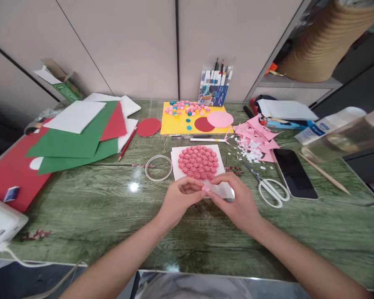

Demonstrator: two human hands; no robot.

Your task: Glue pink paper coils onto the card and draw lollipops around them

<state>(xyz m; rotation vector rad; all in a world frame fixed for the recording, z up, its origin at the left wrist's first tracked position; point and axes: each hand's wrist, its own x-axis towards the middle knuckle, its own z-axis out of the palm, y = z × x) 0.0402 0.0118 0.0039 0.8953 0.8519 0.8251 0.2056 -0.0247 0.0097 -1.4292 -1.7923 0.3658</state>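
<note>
Over the near edge of the white sheet [176, 160], the left hand [180, 198] and the right hand [239, 200] meet at a small pink piece [206, 188], the fingers of both clamped on it. Just beyond, the round cluster of pink coils [198, 161] lies on the sheet. On the green tabletop [96, 211], a tape roll [158, 180] sits left of the sheet, with scissors [263, 182] and a phone [295, 172] to the right. Farther back, yellow paper [171, 128] bears 2 overlapping discs, 1 dark red [203, 124] and 1 pale pink.
</note>
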